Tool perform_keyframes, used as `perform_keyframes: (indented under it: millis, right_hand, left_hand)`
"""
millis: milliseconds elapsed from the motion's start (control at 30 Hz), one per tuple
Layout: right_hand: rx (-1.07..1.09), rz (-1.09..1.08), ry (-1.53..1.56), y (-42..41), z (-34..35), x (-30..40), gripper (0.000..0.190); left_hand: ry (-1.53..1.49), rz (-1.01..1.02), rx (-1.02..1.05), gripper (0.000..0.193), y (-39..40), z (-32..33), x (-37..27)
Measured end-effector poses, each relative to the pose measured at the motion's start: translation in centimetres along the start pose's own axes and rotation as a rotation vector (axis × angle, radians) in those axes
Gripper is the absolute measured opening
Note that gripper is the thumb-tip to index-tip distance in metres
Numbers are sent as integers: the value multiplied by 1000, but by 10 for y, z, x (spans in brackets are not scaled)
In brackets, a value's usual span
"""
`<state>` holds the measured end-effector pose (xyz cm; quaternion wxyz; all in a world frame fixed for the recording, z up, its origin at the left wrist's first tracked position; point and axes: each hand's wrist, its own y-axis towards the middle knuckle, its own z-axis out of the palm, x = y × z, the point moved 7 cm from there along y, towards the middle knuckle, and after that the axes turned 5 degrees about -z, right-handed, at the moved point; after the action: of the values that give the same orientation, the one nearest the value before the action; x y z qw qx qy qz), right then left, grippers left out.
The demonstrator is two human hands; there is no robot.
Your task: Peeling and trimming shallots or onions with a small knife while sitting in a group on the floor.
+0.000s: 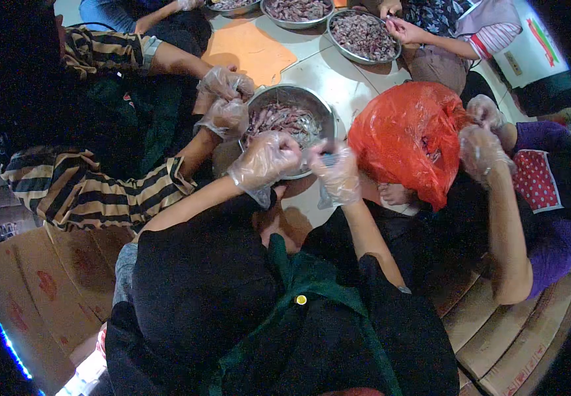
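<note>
A round metal bowl (334, 123) of small squid (283, 121) stands on the floor before me. Over its near rim is my left hand (265, 156), in a clear plastic glove with the fingers curled in. What those fingers pinch is hidden. My right hand (337, 168), gloved too, is close beside it at the bowl's near right edge. It is closed around a small blue object (329, 159), too blurred to name. Something pale and blurred lies between the two hands.
At left, a co-worker's gloved hands (226, 101) meet over the bowl's rim. A red plastic bag (404, 133) stands at right, beside another person's gloved hands (486, 141). Farther off are metal bowls of squid (364, 37) and an orange sheet (246, 49). Flattened cardboard (33, 277) covers the floor.
</note>
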<state>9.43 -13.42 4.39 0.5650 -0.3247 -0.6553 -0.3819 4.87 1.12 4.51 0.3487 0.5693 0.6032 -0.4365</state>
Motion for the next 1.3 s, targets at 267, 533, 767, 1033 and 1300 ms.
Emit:
perform_keyframes:
  millis: [267, 533, 767, 1033, 1300]
  right_hand:
    - [-29, 279, 514, 10, -35, -20, 17]
    - [42, -84, -148, 7, 0, 15, 18]
    - [-22, -394, -515, 1, 8, 30, 14]
    - [114, -356, -578, -10, 24, 26, 27]
    - [37, -459, -655, -10, 30, 18, 28]
  left_hand:
    - [-609, -338, -19, 23, -3, 6, 31]
    - [-366, -222, 18, 25, 0, 8, 27]
    - [-574, -273, 27, 18, -2, 11, 23]
    - [-67, -168, 14, 18, 2, 2, 12]
    - [79, -77, -112, 20, 3, -1, 0]
